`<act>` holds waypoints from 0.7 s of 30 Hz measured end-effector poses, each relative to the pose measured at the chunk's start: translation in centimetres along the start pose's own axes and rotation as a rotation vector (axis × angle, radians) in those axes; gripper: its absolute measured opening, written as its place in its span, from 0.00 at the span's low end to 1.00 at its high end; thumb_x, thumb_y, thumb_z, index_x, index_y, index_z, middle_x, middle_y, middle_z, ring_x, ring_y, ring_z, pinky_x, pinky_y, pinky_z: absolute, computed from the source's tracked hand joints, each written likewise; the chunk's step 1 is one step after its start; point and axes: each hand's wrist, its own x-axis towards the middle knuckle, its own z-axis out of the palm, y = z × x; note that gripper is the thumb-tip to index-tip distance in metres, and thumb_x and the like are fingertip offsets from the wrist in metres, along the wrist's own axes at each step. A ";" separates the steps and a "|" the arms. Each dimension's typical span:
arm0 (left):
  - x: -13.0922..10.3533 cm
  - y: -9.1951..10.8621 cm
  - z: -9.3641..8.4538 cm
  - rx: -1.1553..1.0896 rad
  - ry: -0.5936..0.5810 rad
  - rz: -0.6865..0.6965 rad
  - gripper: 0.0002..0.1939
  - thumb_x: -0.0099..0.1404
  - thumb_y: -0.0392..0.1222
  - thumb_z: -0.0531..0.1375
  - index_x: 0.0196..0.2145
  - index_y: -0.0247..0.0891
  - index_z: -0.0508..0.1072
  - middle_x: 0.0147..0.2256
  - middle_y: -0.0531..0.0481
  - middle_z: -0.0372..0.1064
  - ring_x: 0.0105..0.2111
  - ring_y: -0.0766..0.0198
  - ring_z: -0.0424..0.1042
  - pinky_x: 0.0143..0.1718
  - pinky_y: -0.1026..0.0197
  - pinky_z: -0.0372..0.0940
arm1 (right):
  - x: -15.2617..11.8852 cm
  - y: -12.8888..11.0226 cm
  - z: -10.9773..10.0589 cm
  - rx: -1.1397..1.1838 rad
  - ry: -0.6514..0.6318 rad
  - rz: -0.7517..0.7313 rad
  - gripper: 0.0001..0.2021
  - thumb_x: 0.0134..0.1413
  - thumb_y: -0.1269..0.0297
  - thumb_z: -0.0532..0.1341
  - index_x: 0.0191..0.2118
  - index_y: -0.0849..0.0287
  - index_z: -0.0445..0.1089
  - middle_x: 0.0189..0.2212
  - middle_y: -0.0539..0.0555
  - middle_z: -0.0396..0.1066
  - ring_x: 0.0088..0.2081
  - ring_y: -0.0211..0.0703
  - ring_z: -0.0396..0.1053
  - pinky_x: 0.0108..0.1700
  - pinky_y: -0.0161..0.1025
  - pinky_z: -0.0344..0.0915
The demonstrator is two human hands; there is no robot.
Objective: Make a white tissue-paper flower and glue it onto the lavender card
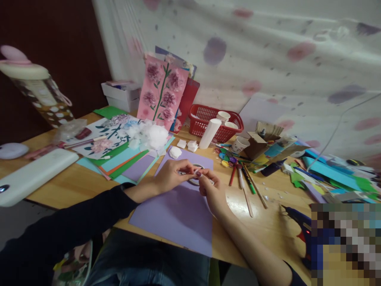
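Both hands meet above a purple sheet [175, 220], their fingertips pinched together. My left hand [172, 174] is closed on a small white piece [195, 172], too small to make out well. The fingers of my right hand [211, 184] are closed on the same piece from the other side. Just beneath the fingertips lies a round metal-rimmed object [195, 181], largely hidden by the hands. A white fluffy disc [175, 152] rests at the top of the sheet, and small white squares [192, 145] lie beyond it.
Behind are a red basket [195, 126] with paper cups and a white roll [210, 134]. White fluff [149, 135] and coloured sheets lie left, near a long white case [38, 174]. Brushes and pens [249, 178] lie right; a glue gun [299, 222] stands at the right edge.
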 end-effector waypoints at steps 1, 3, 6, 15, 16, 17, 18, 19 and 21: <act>0.0 0.0 0.1 -0.018 -0.006 -0.013 0.08 0.58 0.40 0.64 0.26 0.36 0.69 0.27 0.52 0.75 0.30 0.64 0.76 0.35 0.64 0.71 | 0.0 0.0 0.0 0.002 0.011 0.005 0.15 0.50 0.50 0.64 0.32 0.58 0.70 0.15 0.42 0.57 0.16 0.29 0.46 0.18 0.30 0.43; -0.1 -0.1 0.2 -0.103 -0.028 -0.057 0.09 0.55 0.38 0.65 0.29 0.37 0.67 0.31 0.50 0.77 0.34 0.61 0.78 0.37 0.62 0.72 | 0.1 0.0 0.0 0.006 0.026 0.010 0.15 0.51 0.50 0.64 0.32 0.58 0.70 0.14 0.41 0.55 0.16 0.29 0.46 0.19 0.30 0.43; -0.2 0.0 0.3 -0.277 -0.102 -0.142 0.15 0.54 0.36 0.64 0.37 0.38 0.63 0.40 0.43 0.78 0.42 0.57 0.78 0.42 0.58 0.72 | 0.2 0.1 -0.2 -0.013 0.045 -0.008 0.15 0.51 0.50 0.64 0.33 0.59 0.70 0.14 0.41 0.55 0.15 0.29 0.45 0.19 0.30 0.42; -0.1 0.0 0.6 -0.244 0.014 -0.248 0.13 0.59 0.39 0.59 0.43 0.35 0.67 0.30 0.47 0.78 0.30 0.62 0.78 0.31 0.64 0.69 | 0.3 0.4 -0.2 -0.114 0.059 -0.043 0.15 0.50 0.49 0.64 0.32 0.58 0.70 0.14 0.41 0.53 0.16 0.30 0.46 0.19 0.30 0.42; 0.0 -0.1 0.6 -0.241 0.038 -0.251 0.12 0.59 0.38 0.59 0.42 0.35 0.68 0.30 0.48 0.78 0.30 0.62 0.77 0.31 0.65 0.68 | 0.3 0.4 -0.2 -0.115 0.062 -0.040 0.16 0.50 0.49 0.64 0.32 0.58 0.69 0.13 0.41 0.52 0.16 0.30 0.46 0.19 0.30 0.41; 0.0 -0.2 0.5 -0.238 0.065 -0.254 0.12 0.59 0.37 0.59 0.42 0.35 0.67 0.29 0.49 0.78 0.29 0.63 0.77 0.30 0.66 0.67 | 0.3 0.4 -0.1 -0.116 0.067 -0.038 0.16 0.51 0.49 0.64 0.31 0.58 0.69 0.13 0.41 0.52 0.16 0.30 0.45 0.19 0.30 0.41; 0.1 -0.3 0.5 -0.234 0.094 -0.258 0.11 0.58 0.36 0.58 0.41 0.35 0.67 0.28 0.50 0.77 0.29 0.64 0.76 0.29 0.66 0.66 | 0.3 0.4 -0.1 -0.117 0.073 -0.038 0.16 0.51 0.49 0.64 0.31 0.58 0.69 0.14 0.41 0.52 0.16 0.29 0.45 0.19 0.30 0.41; 0.2 -0.5 0.5 -0.231 0.121 -0.263 0.11 0.58 0.36 0.58 0.41 0.35 0.67 0.27 0.51 0.76 0.27 0.65 0.76 0.28 0.67 0.65 | 0.3 0.4 -0.1 -0.119 0.080 -0.038 0.16 0.51 0.48 0.64 0.31 0.58 0.68 0.14 0.41 0.52 0.16 0.29 0.46 0.19 0.30 0.42; 0.3 -0.9 0.4 -0.226 0.169 -0.265 0.10 0.58 0.36 0.58 0.40 0.36 0.67 0.25 0.53 0.74 0.25 0.66 0.74 0.27 0.68 0.64 | 0.3 0.3 -0.2 -0.121 0.095 -0.038 0.17 0.51 0.48 0.64 0.31 0.58 0.68 0.14 0.41 0.52 0.16 0.29 0.46 0.19 0.29 0.42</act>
